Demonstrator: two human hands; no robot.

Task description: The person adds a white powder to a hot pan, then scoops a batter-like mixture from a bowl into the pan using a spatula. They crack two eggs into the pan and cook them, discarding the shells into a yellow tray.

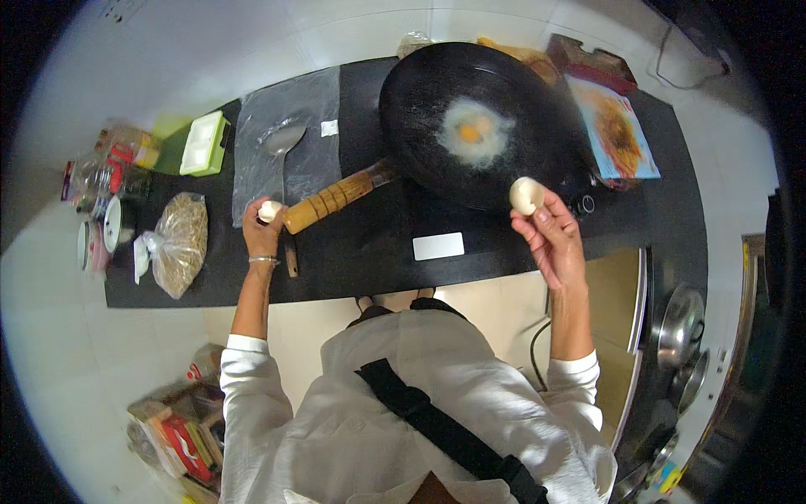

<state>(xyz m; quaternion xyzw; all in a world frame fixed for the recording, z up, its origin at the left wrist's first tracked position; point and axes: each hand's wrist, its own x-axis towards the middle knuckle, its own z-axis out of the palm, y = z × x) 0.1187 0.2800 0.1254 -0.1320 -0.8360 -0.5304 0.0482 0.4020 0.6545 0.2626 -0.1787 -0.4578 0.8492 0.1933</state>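
Observation:
In a wide black wok [420, 101] on the dark counter, a cracked egg [473, 133] lies with its yolk showing and its white clouding around it. My right hand [556, 239] is raised by the wok's near right rim, its fingers closed on an empty eggshell half [526, 196]. Beside the end of the wok's wooden handle [336, 200] is my left hand [261, 228], closed on another piece of eggshell [269, 211]. A metal spatula [285, 139] lies on a clear plastic sheet [252, 160], its shaft passing near my left hand.
A green and white box [204, 144], a tied bag of dry brownish food [182, 244] and jars [109, 181] stand on the left. Right of the wok lies a blue-edged packet [614, 130]. A white rectangle [438, 246] marks the counter's front. Metal lids [681, 326] stand at the right.

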